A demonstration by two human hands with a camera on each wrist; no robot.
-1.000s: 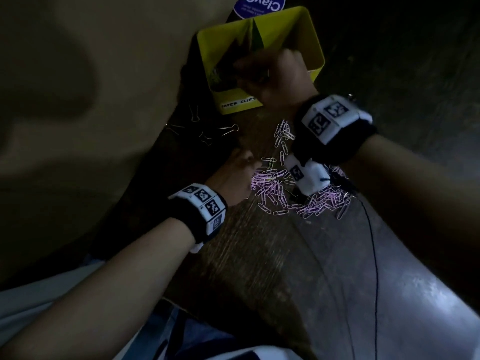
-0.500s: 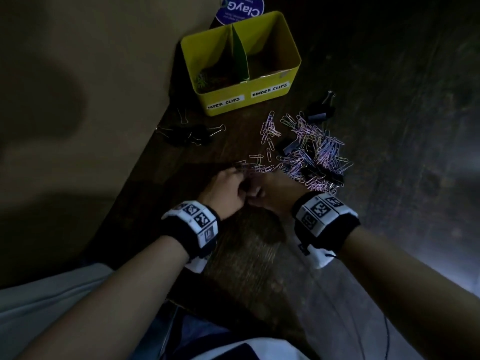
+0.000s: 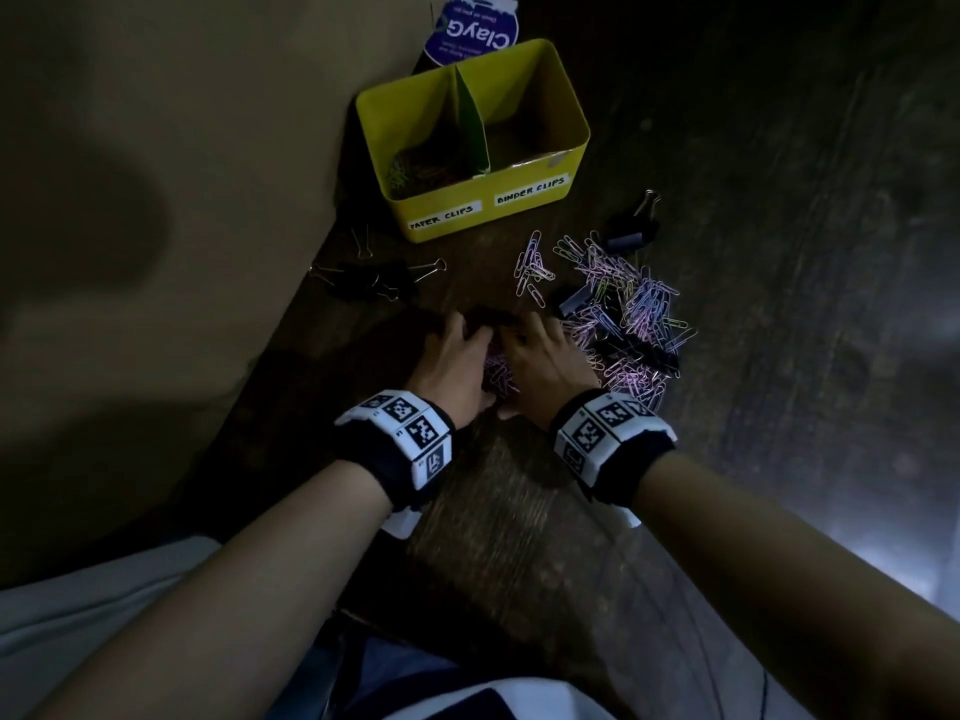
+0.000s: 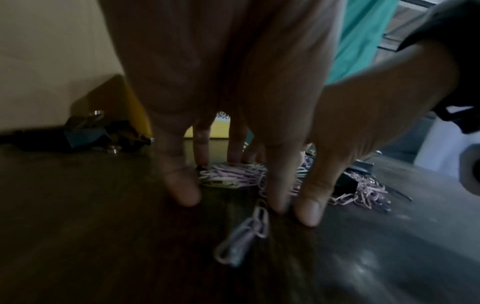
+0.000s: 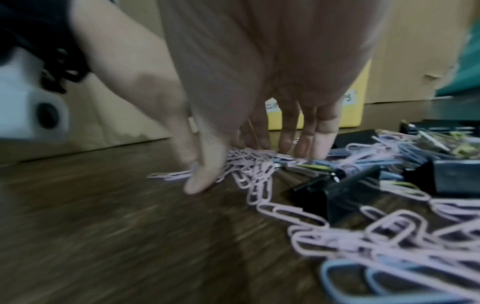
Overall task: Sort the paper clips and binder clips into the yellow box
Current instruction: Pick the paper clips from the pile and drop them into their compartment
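Both hands, left (image 3: 457,366) and right (image 3: 545,363), rake paper clips (image 4: 233,174) together under straight, released fingers (image 4: 182,185); next, pinching a bunch for the box (image 3: 519,210).

Both forearms are bare. Each wrist wears a black band: the left band (image 3: 397,449) and the right band (image 3: 613,444) both carry white panels printed with black square marker codes. A white camera block (image 5: 31,111) with a round dark lens hangs under the left wrist. Pale grey cloth (image 3: 78,631) covers the lap.
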